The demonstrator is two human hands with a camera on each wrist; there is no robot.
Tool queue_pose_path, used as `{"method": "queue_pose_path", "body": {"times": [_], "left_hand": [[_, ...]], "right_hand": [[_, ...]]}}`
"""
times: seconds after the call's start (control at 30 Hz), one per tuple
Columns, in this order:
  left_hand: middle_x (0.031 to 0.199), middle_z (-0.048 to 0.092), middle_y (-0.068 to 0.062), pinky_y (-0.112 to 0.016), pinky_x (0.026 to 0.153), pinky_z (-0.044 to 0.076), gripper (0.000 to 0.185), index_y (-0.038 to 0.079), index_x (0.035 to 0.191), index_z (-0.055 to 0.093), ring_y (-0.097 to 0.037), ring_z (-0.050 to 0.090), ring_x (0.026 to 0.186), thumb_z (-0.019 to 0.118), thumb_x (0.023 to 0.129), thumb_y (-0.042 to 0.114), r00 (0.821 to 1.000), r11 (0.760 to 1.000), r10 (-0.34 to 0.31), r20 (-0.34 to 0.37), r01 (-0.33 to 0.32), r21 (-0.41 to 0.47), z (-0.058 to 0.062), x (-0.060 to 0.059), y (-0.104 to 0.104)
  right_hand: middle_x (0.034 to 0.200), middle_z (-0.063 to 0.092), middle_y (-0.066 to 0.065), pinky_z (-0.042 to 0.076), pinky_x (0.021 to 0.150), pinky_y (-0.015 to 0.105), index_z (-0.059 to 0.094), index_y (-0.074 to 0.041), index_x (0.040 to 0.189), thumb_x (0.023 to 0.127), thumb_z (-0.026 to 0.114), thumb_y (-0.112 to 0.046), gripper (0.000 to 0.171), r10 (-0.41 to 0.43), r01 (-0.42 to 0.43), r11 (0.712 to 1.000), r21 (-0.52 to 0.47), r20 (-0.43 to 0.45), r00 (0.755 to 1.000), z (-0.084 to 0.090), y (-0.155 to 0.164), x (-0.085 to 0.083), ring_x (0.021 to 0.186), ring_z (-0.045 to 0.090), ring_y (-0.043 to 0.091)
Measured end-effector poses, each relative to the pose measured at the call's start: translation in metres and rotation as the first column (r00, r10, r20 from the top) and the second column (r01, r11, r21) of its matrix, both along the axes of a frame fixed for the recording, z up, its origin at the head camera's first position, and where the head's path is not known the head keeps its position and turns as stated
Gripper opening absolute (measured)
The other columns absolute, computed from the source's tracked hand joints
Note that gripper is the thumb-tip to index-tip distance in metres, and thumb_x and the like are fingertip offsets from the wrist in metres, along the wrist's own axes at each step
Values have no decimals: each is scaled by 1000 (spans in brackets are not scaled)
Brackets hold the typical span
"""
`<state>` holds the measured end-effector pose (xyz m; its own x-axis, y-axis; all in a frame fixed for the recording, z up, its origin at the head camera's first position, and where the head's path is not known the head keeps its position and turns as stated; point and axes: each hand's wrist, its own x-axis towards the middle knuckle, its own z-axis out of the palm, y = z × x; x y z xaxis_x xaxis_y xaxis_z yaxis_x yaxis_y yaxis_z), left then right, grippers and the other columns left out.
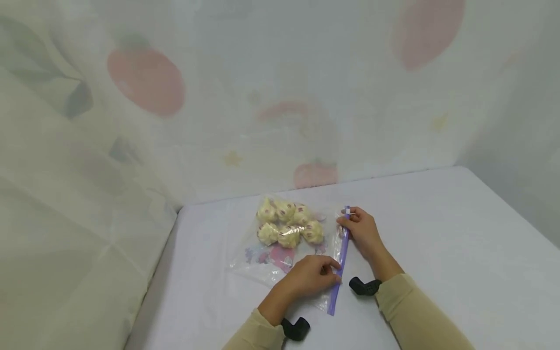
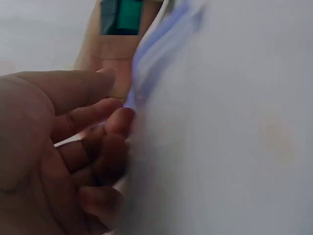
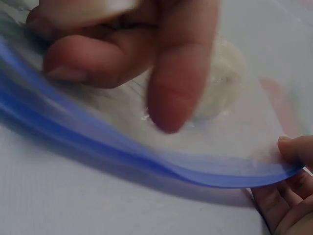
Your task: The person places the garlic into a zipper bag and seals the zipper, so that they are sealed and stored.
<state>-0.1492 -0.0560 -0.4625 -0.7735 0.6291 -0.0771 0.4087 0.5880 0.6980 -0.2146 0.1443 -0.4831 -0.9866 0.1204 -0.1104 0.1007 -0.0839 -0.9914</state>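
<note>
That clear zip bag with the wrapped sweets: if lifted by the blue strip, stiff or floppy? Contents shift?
Probably floppy: the clear zip bag lies flat and wrinkled on the white table, and its blue zip strip bows in the right wrist view. The wrapped sweets sit loose in a cluster, so they would likely slide down. The film looks glossy, perhaps slippery.

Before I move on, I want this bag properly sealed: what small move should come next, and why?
Probably draw the slider along the zip strip toward the left hand. The right hand pinches the slider at the far end, and the left hand grips the strip further along, keeping it taut. Whether the strip is closed, the pictures do not show. The bag lies flat on the table.
</note>
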Motion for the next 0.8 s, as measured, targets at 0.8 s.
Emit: {"method": "queue_pose_path", "body": {"times": [0.8], "left_hand": [[112,65,-1,-35,95,49,37,14,130,57,-18,59,112,49,96,4,930,870,366,29,-353,344,35,-89,50]], "right_hand": [[82,67,1,58,63,27,61,3,109,95,64,-16,24,-56,60,982,-179,24,998,-3,-23,12,71,66,13]]}}
